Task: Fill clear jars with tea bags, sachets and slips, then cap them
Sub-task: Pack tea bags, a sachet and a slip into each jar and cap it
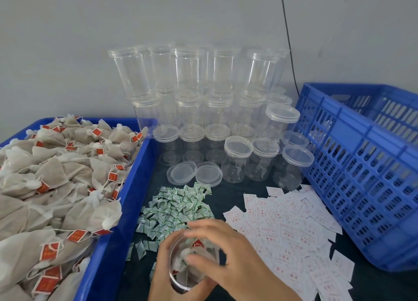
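Jar (187, 276) at the table's (226, 201) front edge, tea bags (184, 254) inside | my left hand (161, 262) wraps its wall, steadying it | right hand (235, 255) covers the mouth, probably tamping bags; pinching or pressing, can't tell

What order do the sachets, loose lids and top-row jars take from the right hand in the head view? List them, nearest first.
From the right hand, over the held jar:
1. sachets, just ahead and to its left.
2. loose lids, beyond the sachets.
3. top-row jars, stacked farthest back.
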Action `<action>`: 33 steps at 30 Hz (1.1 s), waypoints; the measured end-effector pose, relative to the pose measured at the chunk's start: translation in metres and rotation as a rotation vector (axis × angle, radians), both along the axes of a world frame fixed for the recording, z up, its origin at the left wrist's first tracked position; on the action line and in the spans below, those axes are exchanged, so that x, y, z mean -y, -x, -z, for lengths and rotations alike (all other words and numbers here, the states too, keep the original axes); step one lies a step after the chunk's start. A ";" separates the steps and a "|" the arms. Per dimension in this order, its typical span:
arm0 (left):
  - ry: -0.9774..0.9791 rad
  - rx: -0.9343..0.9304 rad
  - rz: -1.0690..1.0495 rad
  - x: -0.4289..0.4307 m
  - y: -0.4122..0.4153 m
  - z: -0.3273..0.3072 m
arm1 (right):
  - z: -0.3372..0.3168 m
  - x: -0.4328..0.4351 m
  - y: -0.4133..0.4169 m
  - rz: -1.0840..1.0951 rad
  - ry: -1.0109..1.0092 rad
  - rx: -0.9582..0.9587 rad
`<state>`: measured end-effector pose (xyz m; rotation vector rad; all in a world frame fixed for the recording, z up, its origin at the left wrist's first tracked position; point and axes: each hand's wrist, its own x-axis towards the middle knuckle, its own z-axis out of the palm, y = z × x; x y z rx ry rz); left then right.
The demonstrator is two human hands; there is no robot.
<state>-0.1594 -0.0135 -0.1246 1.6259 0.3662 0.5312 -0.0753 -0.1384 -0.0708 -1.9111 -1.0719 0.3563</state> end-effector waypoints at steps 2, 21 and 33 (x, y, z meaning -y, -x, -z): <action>-0.056 0.004 0.020 0.003 0.002 -0.004 | 0.008 0.009 -0.012 0.088 -0.046 -0.142; -0.107 0.018 0.103 -0.001 0.001 -0.006 | 0.086 0.001 -0.097 0.499 0.585 0.296; -0.097 0.006 0.089 -0.002 0.001 0.002 | 0.055 -0.009 -0.148 0.569 0.603 0.058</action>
